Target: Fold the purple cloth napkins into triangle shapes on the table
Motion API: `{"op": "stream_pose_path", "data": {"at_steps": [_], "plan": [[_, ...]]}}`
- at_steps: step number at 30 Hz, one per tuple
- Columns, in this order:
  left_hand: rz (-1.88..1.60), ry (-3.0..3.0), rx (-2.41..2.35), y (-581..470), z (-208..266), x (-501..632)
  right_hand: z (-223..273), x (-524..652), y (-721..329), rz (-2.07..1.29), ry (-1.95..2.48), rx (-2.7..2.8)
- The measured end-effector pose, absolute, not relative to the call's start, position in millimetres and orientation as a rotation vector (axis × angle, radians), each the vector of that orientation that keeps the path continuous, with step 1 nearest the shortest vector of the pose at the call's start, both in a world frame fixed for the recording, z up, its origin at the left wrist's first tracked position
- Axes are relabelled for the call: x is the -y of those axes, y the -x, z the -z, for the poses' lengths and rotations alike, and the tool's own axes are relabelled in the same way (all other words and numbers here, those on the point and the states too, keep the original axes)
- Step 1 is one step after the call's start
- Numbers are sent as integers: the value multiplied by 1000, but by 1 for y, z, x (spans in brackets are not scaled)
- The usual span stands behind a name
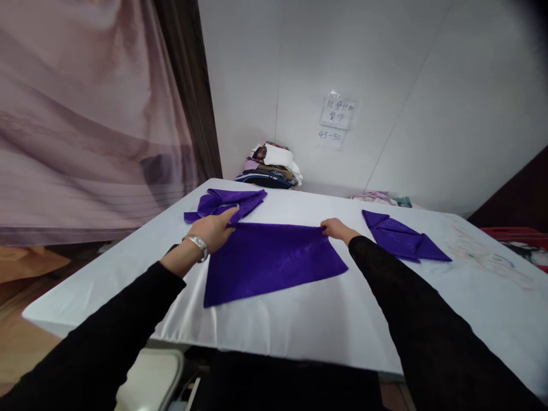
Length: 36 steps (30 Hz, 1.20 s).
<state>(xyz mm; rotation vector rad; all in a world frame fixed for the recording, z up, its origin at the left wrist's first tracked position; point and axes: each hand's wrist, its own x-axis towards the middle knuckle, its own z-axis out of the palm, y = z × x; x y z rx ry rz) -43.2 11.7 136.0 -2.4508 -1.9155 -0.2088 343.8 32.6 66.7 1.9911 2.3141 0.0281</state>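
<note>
A purple cloth (274, 260) hangs and spreads between my hands over the white-covered table (299, 325), its top edge pulled nearly straight. My left hand (212, 230), with a silver bracelet at the wrist, pinches the cloth's upper left corner. At the upper right corner, my right hand (337, 229) grips the same edge between thumb and fingers. Behind my left hand lies a loosely crumpled purple cloth (233, 200). To the right of my right hand rests a folded purple cloth (405, 237) with pointed ends.
Against the white wall is a pile of mixed fabrics (272, 168). More fabric (379, 197) lies beyond the table's far right edge. Handwritten signs (336, 117) hang on the wall. A pink curtain (94, 114) is at left, a pale chair (149, 379) below, a red basket (518, 237) at right.
</note>
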Motion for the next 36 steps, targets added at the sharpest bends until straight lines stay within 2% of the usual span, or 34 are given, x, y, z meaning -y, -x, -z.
{"op": "stream_pose_path", "data": {"at_steps": [4,7,9,11,14,17,20,22,27,36], "plan": [[476,2336,1779,23,-184,-26,-121,-22,-375,-261,-2174,-2314],[803,2291,1532,21,-209,-21,-163,2,-393,-689,-2315,-2416],[930,2278,1346,28,-207,-13,-176,29,-401,-987,-2325,-2485],[970,2317,1149,38,-188,-5,-169,61,-407,-1119,-2241,-2549],[939,2497,856,50,-135,9,-121,107,-407,-1046,-2078,-2643],[848,2648,648,52,-73,29,-50,145,-401,-779,-2028,-2664],[719,2760,567,50,-23,52,10,175,-393,-503,-2065,-2645],[654,2812,581,51,-1,66,32,189,-391,-415,-2131,-2634],[627,2837,705,59,23,83,43,203,-395,-394,-2180,-2654],[697,2775,856,65,31,96,45,209,-400,-397,-2163,-2732]]}}
